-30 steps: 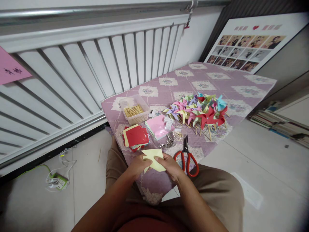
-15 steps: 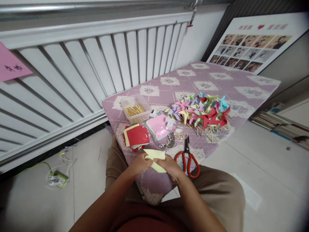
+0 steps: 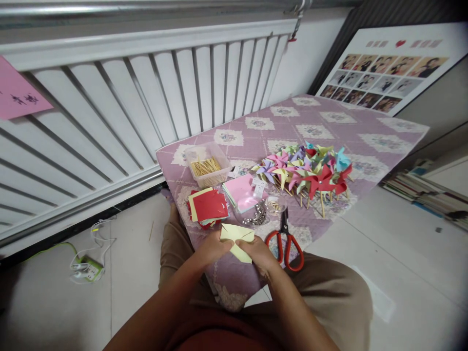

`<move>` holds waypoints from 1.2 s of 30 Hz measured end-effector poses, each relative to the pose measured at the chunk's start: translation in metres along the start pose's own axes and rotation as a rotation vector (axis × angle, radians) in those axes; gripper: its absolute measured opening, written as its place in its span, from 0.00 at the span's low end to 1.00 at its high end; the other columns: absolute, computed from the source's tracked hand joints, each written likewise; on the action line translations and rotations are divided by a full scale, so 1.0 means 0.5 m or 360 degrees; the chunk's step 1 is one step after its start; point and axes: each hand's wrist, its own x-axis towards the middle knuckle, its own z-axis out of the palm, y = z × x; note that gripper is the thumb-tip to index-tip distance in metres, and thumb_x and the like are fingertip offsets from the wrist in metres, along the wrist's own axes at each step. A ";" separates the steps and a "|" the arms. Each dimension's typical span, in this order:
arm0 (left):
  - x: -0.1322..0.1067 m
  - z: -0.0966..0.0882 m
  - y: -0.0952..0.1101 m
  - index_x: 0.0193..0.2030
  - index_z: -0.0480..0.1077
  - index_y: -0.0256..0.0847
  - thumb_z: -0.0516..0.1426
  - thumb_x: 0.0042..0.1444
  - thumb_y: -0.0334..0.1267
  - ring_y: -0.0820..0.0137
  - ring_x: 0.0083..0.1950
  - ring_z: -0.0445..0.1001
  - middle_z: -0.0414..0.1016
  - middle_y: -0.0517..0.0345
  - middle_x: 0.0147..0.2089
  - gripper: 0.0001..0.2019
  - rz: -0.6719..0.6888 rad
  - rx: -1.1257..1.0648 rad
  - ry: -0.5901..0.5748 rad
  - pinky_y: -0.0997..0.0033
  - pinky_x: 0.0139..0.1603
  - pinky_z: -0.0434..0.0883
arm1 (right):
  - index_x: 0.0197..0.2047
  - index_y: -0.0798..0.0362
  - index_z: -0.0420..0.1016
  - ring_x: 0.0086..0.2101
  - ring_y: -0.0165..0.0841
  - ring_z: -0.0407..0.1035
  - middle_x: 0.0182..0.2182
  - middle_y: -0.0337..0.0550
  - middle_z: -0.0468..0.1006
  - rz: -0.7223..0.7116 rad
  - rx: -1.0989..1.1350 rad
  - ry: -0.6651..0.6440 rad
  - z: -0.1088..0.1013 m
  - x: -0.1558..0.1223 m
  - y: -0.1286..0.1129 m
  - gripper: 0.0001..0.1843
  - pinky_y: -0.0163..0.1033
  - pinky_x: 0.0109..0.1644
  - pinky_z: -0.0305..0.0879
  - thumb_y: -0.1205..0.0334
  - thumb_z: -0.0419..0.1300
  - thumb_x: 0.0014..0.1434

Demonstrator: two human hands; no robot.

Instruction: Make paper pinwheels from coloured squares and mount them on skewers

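Between my two hands is a pale yellow paper square (image 3: 237,235) with slits running in from its corners. My left hand (image 3: 218,246) grips its left side and my right hand (image 3: 257,252) its right side, both thumbs on top near the middle. Just right of my right hand lie scissors (image 3: 285,243) with red handles. Beyond my hands are a stack of red and yellow paper squares (image 3: 210,204), a pink paper stack (image 3: 243,190), and a clear dish of small metal pieces (image 3: 259,214). Beside that dish stands a small round container of short wooden pieces (image 3: 274,204).
A clear plastic box (image 3: 223,178) of wooden sticks stands at the table's left. Many finished paper pinwheels (image 3: 303,168) are heaped to the right on the patterned tablecloth (image 3: 263,109). A white radiator (image 3: 164,92) lines the wall; a power strip (image 3: 91,268) lies on the floor.
The yellow paper has flattened somewhat in my hands, and the slits near its far corners now show. The camera view has shifted slightly. Both hands keep their grip.
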 end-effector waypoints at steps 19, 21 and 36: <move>-0.058 0.081 -0.012 0.42 0.73 0.38 0.67 0.39 0.50 0.73 0.32 0.71 0.76 0.55 0.38 0.25 -0.0192 -0.1166 0.0175 0.77 0.30 0.63 | 0.45 0.56 0.76 0.36 0.44 0.79 0.37 0.49 0.85 -0.0199 0.0421 0.0338 0.065 -0.004 0.020 0.21 0.43 0.39 0.74 0.57 0.66 0.47; -0.049 0.084 -0.009 0.39 0.74 0.36 0.68 0.39 0.50 0.73 0.31 0.71 0.77 0.55 0.36 0.23 -0.0188 -0.1225 0.0167 0.76 0.30 0.64 | 0.44 0.56 0.77 0.36 0.45 0.79 0.37 0.49 0.85 -0.0198 0.0430 0.0344 0.070 -0.005 0.020 0.20 0.44 0.39 0.74 0.57 0.66 0.47; -0.034 0.095 0.002 0.34 0.76 0.37 0.66 0.41 0.42 0.64 0.34 0.77 0.81 0.51 0.35 0.14 -0.0068 -0.1291 0.0288 0.66 0.40 0.71 | 0.44 0.55 0.78 0.36 0.44 0.79 0.37 0.47 0.85 -0.0186 0.0492 0.0345 0.073 -0.005 0.025 0.20 0.43 0.40 0.74 0.59 0.67 0.47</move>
